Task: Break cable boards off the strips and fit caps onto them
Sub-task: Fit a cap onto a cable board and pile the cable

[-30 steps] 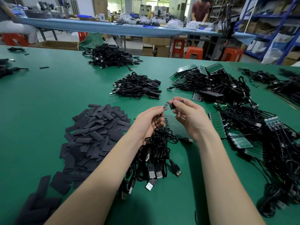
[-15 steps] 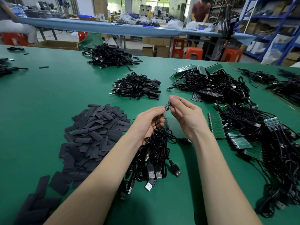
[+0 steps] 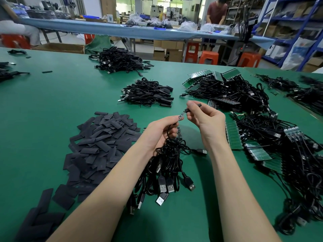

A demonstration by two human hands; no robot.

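The right hand (image 3: pixel 207 119) is pinching a black cap (image 3: pixel 193 107) between thumb and forefinger, the remaining fingers loosely curled. A second ago the cap was standing clear of the board; half a second ago the fingertips were closing on the board's end; now the cap mouth is sitting at the far tip of the cable board (image 3: pixel 181 116), with most of the board showing bare. Judged from this, fitting is beginning and is not complete.

The left hand (image 3: pixel 161 131) is gripping the cable just below the board, fingers curled around it, while also carrying a bundle of cables (image 3: pixel 167 165) whose USB plugs are hanging toward the near edge of the bench (image 3: pixel 43 109).

To the left, a heap of loose caps (image 3: pixel 97 145) is lying on the bench. To the right, board strips (image 3: pixel 234 135) with attached cables are waiting, unbroken. Farther off, a pile of capped cables (image 3: pixel 148 92) is collecting.
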